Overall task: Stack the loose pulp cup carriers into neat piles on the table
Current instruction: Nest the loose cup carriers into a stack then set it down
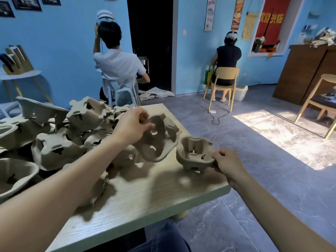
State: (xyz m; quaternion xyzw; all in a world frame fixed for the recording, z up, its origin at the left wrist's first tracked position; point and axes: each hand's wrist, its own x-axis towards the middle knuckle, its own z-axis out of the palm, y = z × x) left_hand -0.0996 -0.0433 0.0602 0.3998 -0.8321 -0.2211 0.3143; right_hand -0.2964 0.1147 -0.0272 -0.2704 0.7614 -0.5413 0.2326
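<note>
A jumbled heap of grey-brown pulp cup carriers covers the left half of the wooden table. My left hand grips the rim of one carrier, held tilted above the table with its cup wells facing me. My right hand pinches the near rim of a second carrier, which stands upright close to the table's right edge. The two held carriers sit side by side, slightly apart.
The table's right edge and near corner drop to a grey tiled floor. Two seated people with their backs to me are beyond the table. A wooden chair and cabinet stand at the far right.
</note>
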